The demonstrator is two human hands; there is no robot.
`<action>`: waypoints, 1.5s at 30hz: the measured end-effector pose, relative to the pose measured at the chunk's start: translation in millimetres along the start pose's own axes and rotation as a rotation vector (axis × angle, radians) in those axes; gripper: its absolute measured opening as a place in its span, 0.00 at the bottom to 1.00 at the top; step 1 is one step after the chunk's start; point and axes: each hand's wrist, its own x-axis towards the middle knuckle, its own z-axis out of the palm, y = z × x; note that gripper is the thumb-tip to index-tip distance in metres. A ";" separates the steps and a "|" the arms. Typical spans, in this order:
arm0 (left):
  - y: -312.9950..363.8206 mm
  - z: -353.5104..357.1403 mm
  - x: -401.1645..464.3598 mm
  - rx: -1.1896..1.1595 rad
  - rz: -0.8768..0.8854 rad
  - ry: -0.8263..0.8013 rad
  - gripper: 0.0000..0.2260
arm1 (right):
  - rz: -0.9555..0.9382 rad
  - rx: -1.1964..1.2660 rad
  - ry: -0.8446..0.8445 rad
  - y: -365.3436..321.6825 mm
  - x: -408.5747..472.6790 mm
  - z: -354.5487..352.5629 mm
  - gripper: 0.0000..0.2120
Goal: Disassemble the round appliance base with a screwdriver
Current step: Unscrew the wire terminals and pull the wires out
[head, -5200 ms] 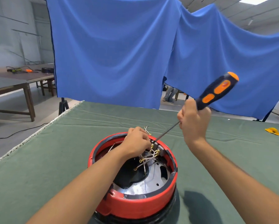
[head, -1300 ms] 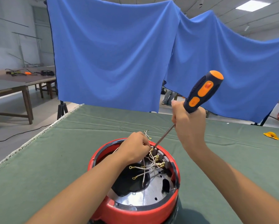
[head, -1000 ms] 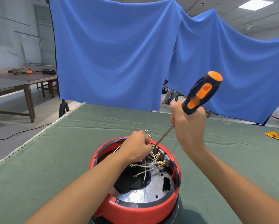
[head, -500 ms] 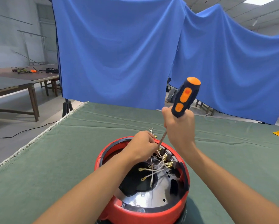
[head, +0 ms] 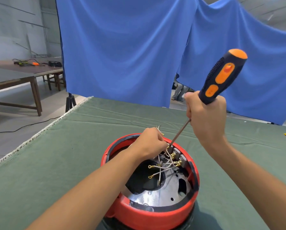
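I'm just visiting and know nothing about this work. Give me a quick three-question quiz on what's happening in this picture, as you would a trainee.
1. True or false: the right hand grips the screwdriver by its handle.
2. Which is the left hand doing? A) lying flat on the green cloth B) holding white wires inside the red base C) lifting the base
3. Fill in: the screwdriver tip meets the far inner edge of the red ____.

Key:
1. True.
2. B: its fingers curl round the wires in the base.
3. Base, which stands on the green cloth.
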 end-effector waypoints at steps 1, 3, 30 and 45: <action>-0.1 0.3 -0.4 -0.009 0.000 0.000 0.11 | -0.011 -0.008 0.001 0.4 -0.5 -0.2 0.18; 0.1 0.4 -1.2 -0.015 0.001 -0.002 0.10 | -0.026 -0.004 0.006 0.5 -2.1 -0.2 0.18; 0.4 -0.1 -0.2 -0.040 0.034 -0.027 0.07 | 0.529 0.016 -0.042 44.6 68.7 16.7 0.09; 1.7 -0.2 -1.9 0.004 0.055 0.006 0.07 | -0.025 0.005 -0.033 1.1 -3.3 8.6 0.17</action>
